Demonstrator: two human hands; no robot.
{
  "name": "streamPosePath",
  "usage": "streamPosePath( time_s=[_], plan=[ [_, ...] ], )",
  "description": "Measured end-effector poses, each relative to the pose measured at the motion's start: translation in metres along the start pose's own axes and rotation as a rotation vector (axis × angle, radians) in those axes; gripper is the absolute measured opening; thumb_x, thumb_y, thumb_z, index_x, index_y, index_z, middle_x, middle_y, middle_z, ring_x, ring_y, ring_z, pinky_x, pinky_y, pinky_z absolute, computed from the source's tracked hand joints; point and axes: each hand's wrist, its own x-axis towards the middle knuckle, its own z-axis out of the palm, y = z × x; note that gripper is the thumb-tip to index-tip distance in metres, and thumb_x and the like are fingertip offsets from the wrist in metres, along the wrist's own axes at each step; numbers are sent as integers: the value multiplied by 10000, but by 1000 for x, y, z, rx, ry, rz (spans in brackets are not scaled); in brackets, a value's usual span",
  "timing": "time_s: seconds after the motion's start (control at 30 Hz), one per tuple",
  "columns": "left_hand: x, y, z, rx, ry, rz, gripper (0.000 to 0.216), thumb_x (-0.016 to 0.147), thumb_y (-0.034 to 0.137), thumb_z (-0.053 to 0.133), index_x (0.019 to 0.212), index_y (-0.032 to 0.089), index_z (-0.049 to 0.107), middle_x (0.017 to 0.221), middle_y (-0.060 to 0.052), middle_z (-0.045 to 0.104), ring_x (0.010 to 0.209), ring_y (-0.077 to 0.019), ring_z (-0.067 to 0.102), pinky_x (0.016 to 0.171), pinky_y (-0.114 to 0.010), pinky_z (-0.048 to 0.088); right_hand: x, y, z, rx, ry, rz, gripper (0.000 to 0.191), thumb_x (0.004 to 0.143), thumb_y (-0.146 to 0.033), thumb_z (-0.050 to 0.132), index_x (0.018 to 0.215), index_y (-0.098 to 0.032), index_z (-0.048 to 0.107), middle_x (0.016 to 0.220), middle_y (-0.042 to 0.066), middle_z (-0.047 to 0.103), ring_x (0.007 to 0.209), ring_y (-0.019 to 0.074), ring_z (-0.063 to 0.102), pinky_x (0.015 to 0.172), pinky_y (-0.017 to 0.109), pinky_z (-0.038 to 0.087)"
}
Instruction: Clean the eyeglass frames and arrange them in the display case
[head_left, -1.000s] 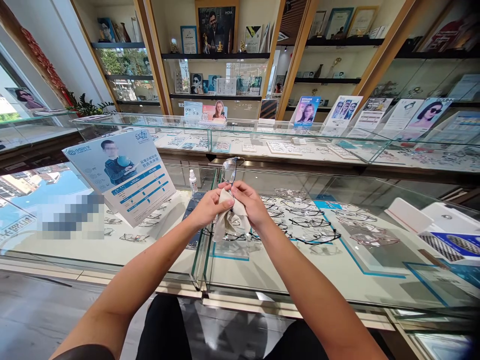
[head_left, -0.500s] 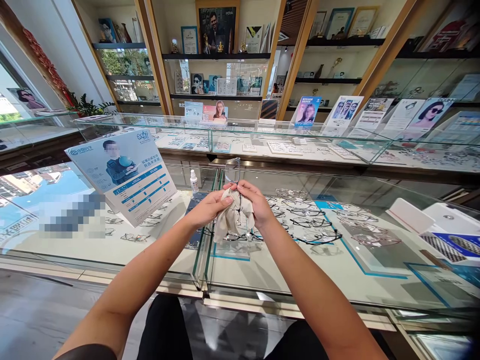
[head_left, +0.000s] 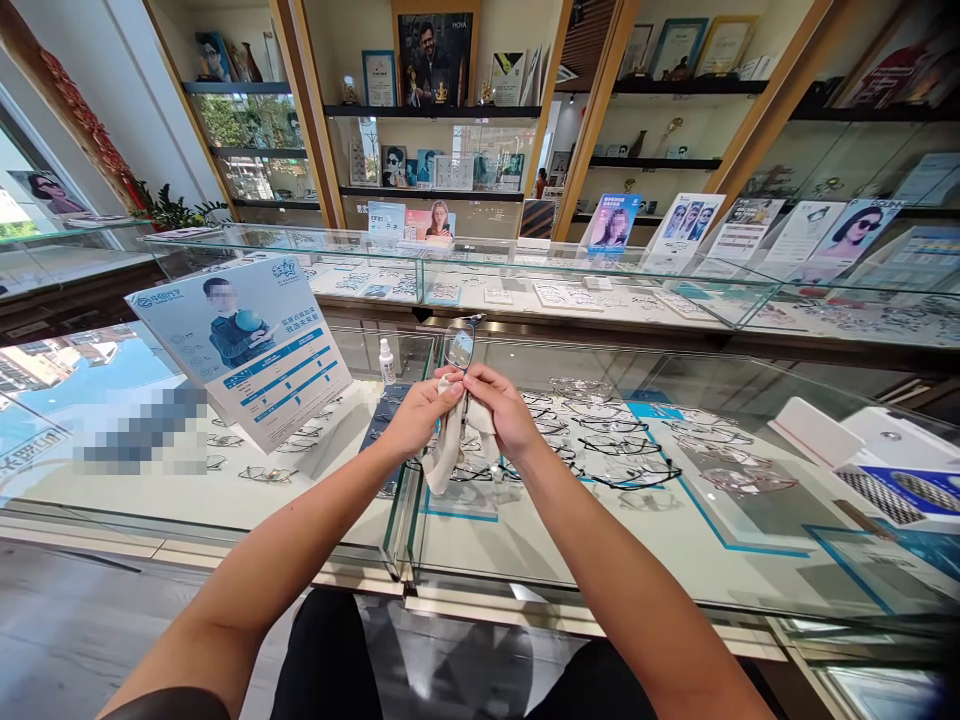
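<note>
Close together above the glass counter, both my hands are closed around a pair of eyeglasses and a cloth. My left hand (head_left: 418, 414) pinches the pale beige cleaning cloth (head_left: 445, 462) near the glasses. The cloth drapes down between the hands. With thumb and fingers, my right hand (head_left: 504, 412) grips the eyeglasses (head_left: 460, 347); some of the cloth lies against its palm. One dark-rimmed lens sticks up above the fingertips, while the rest of the frame is largely hidden by fingers and cloth.
A small white bottle (head_left: 386, 362) stands on the counter beyond my left hand. A tilted sign (head_left: 247, 350) is at left. Several eyeglass frames (head_left: 615, 445) lie under the glass (head_left: 600, 575). An open white box (head_left: 892, 435) sits at right.
The upper lens has turned and tilted slightly to the left. The cloth has bunched narrower and hangs more to the left. My hands keep their hold.
</note>
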Motion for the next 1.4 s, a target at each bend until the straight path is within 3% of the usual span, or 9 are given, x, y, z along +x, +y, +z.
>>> streamPosePath(
  time_s=[0.13, 0.27, 0.4, 0.53, 0.67, 0.83, 0.97, 1.2, 1.4],
  plan=[
    [-1, 6, -4, -2, -84, -49, 613, 820, 686, 892, 1071, 134, 801, 900, -58, 719, 815, -154, 615, 755, -252, 489, 3, -1, -5, 26, 41, 26, 338, 731, -502, 982, 774, -239, 774, 1127, 62, 857, 1125, 283, 772, 972, 398, 622],
    [-1, 8, -6, 38, -185, -92, 583, 789, 625, 939, 1091, 150, 788, 978, -72, 722, 855, -168, 628, 792, -262, 514, 5, 0, -10, 37, 79, 49, 361, 702, -510, 990, 786, -237, 768, 1113, 67, 856, 1090, 287, 782, 940, 398, 637],
    [0, 5, -3, 96, -91, -11, 570, 724, 560, 996, 1014, 138, 745, 937, -49, 696, 819, -142, 603, 766, -240, 492, 5, 0, -8, 54, 82, 68, 349, 695, -499, 998, 790, -240, 784, 1131, 69, 861, 1090, 286, 785, 977, 410, 634],
    [-2, 5, 1, 140, -40, -7, 597, 771, 668, 921, 887, 139, 670, 735, 9, 602, 657, -111, 506, 621, -230, 396, 2, -1, -3, 3, 43, 55, 352, 716, -533, 988, 828, -246, 818, 1185, 70, 857, 1163, 292, 772, 1025, 416, 620],
    [-2, 6, 2, 171, 25, 70, 615, 836, 735, 839, 905, 138, 714, 737, 6, 618, 679, -118, 491, 651, -242, 394, 1, -2, -1, -26, 19, 42, 353, 714, -539, 984, 806, -244, 813, 1176, 76, 859, 1201, 306, 760, 1035, 424, 617],
    [-1, 7, -2, 185, -43, 52, 650, 860, 742, 817, 1100, 139, 802, 909, -59, 723, 884, -197, 619, 835, -286, 490, 5, 1, -10, 42, 88, 75, 346, 684, -495, 992, 748, -244, 763, 1135, 55, 868, 1094, 291, 789, 959, 404, 644],
    [-1, 6, -4, 145, -160, 16, 585, 840, 633, 891, 1153, 151, 785, 1016, -71, 721, 901, -191, 623, 848, -290, 507, 7, 2, -15, 55, 98, 82, 327, 708, -481, 970, 790, -242, 763, 1137, 72, 865, 1128, 308, 784, 939, 416, 654],
    [-3, 1, 0, 254, -27, 54, 521, 828, 609, 895, 921, 140, 689, 757, 5, 583, 685, -120, 475, 629, -241, 377, 4, 2, -8, 22, 47, 82, 362, 722, -533, 973, 819, -244, 778, 1255, 75, 842, 1195, 317, 763, 963, 420, 651],
    [-3, 10, 2, 286, 19, 105, 570, 899, 721, 777, 855, 156, 715, 740, -15, 617, 783, -169, 531, 754, -276, 435, 3, 1, -9, 2, 11, 71, 341, 750, -527, 966, 827, -237, 803, 1284, 74, 832, 1201, 304, 763, 959, 401, 646]
  ],
)
